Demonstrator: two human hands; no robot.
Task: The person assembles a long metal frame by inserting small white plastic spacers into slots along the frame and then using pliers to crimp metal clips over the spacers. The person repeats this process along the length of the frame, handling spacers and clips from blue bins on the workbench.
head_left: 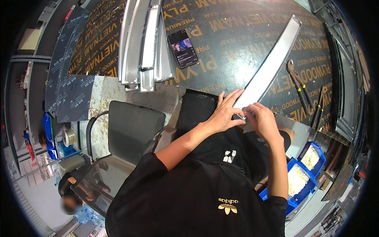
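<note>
A long, shallow metal channel with a white face [272, 55] slants across the dark table, its near end at the table's front edge. My left hand [225, 114] grips that end from the left side, fingers along the edge and thumb near the corner. At the same end, my right hand [260, 118] is closed in a pinch, its fingertips pressed to the corner. Whatever is between those fingertips is hidden. Several small white pieces [229, 155] lie on my dark clothing, below the hands.
More metal channels [148, 43] are stacked at the table's left, beside a phone [183, 48] with a lit screen. Pliers [299, 85] and another black-handled tool [318, 108] lie right. Blue bins [292, 201] hold small white pieces. A chair [134, 122] and a person [68, 183] are left.
</note>
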